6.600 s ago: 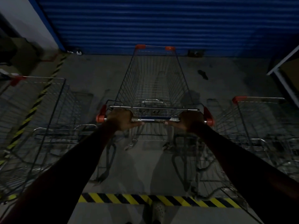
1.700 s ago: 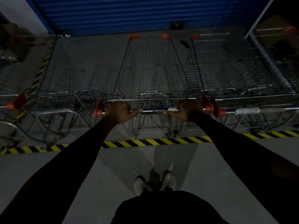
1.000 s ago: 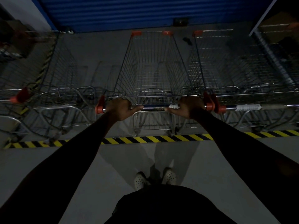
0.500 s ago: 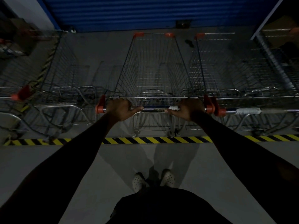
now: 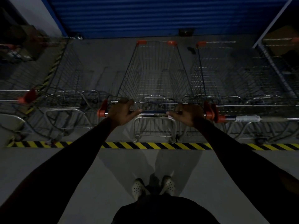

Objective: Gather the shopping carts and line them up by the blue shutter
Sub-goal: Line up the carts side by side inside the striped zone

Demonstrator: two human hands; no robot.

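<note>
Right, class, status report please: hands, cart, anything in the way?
Left hand and right hand both grip the handle. Middle cart faces the blue shutter. Right cart close alongside, left cart further off.

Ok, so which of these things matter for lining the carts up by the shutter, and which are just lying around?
Job: middle cart, with left hand and right hand on its handle; left cart; right cart; blue shutter.
Lying about: small dark object on the floor; striped floor tape; cardboard box at far right.
</note>
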